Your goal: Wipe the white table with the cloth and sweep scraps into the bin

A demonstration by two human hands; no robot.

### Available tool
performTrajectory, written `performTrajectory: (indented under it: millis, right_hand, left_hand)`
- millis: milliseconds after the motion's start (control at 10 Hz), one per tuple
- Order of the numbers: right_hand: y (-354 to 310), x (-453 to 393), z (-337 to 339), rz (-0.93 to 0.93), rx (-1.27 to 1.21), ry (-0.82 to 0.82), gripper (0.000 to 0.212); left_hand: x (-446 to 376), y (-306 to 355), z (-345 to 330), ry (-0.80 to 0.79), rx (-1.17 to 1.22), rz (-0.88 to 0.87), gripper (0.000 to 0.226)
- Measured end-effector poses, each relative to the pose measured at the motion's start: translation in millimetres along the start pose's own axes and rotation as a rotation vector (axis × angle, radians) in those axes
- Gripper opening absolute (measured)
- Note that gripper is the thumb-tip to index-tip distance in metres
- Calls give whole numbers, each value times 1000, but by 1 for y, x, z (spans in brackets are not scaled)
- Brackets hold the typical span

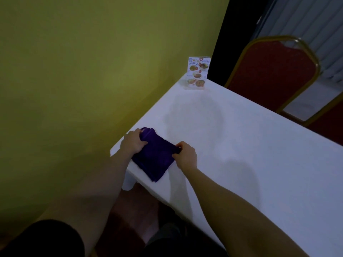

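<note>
A folded purple cloth (155, 156) lies flat on the white table (250, 145), close to the table's near left corner. My left hand (132, 142) grips the cloth's far left edge. My right hand (185, 154) pinches its right corner. Both hands rest on the tabletop. No scraps and no bin show in this view.
A standing menu card (197, 73) sits at the table's far corner by the yellow-green wall (83, 71). A red chair with a gold frame (272, 71) stands behind the table's far right side. The table's left edge runs along the wall.
</note>
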State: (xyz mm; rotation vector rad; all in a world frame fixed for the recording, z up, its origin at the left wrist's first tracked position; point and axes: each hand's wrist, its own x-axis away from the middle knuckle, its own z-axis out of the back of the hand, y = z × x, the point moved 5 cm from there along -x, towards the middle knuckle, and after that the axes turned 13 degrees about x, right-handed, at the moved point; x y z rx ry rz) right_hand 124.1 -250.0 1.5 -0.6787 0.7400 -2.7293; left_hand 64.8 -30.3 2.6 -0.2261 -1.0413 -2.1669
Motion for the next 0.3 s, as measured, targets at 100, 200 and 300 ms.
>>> performTrajectory:
  millis: [100, 200, 300]
  right_hand:
    - [2, 2, 4, 6, 64, -4, 34]
    - [5, 2, 18, 37, 97, 33, 42]
    - [9, 4, 46, 93, 179, 90, 46]
  left_hand:
    - [4, 7, 3, 31, -149, -56, 56]
    - [7, 22, 2, 59, -293, -154, 61]
    - [9, 44, -2, 27, -323, -267, 67]
